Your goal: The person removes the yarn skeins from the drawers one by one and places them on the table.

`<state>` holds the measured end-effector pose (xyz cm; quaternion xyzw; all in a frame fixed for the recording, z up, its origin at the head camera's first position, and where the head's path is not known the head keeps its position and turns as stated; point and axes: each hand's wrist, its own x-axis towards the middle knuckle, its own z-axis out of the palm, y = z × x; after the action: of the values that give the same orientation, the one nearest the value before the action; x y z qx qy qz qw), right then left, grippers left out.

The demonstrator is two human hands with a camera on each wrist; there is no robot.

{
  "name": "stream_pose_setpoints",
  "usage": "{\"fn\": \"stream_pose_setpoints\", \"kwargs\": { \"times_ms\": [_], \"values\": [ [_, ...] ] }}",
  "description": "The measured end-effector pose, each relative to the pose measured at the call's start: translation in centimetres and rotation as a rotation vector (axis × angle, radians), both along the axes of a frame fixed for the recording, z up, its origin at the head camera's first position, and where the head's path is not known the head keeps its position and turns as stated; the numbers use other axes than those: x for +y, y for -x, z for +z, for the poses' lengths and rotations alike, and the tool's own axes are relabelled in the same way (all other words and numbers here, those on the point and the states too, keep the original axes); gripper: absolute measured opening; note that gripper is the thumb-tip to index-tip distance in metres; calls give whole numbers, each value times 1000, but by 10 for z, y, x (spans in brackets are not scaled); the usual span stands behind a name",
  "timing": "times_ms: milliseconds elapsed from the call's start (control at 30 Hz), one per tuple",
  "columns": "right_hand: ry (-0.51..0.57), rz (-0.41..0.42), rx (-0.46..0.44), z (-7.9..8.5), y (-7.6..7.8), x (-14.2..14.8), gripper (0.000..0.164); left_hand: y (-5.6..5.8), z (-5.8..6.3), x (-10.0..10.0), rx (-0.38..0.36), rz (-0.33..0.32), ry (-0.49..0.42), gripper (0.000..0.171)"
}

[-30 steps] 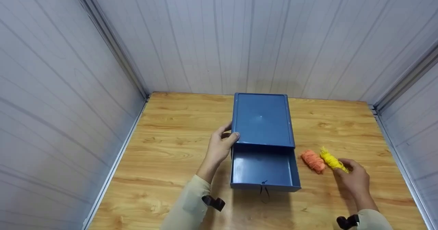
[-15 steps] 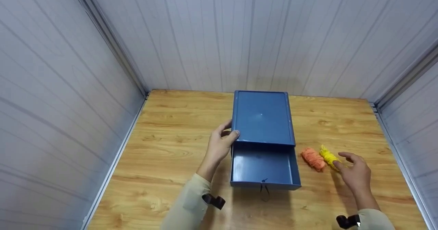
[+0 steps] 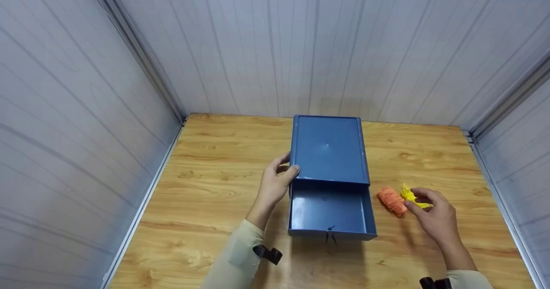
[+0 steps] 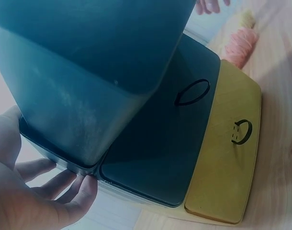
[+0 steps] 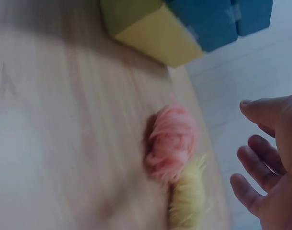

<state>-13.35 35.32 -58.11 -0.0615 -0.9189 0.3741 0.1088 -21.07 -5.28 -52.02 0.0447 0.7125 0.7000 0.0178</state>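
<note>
A blue drawer cabinet stands on the wooden table, its top drawer pulled out with a bare floor. My left hand grips the cabinet's left side near the front, thumb on the top edge, fingers along the side. To the right lie a skein of orange yarn and a skein of yellow yarn, side by side. Above the yellow yarn, partly hiding it, is my right hand, fingers loosely bent and holding nothing. The right wrist view shows a gap between this hand and the orange yarn.
Below the open drawer, the left wrist view shows a shut blue drawer and a shut yellow drawer, each with a black loop pull. White panel walls enclose the table at the back and both sides.
My right hand has let go of the yellow yarn, lifted off it and shifted left toward the orange yarn. The left hand has kept its place on the cabinet.
</note>
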Motion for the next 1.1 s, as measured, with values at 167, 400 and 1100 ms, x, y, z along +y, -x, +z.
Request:
{"fn": "stream_pose_setpoints", "kwargs": {
  "times_ms": [167, 400, 1100],
  "values": [
    [22, 71, 39, 17, -1, -12, 35, -1, 0, 0, -2, -4, 2, 57],
    [61, 140, 64, 44, -6, -32, 22, 0, 1, -1, -7, -3, 2, 57],
    [176, 315, 166, 100, -39, -86, 24, -1, 0, 0, -9, 7, 7, 56]
  ]
}}
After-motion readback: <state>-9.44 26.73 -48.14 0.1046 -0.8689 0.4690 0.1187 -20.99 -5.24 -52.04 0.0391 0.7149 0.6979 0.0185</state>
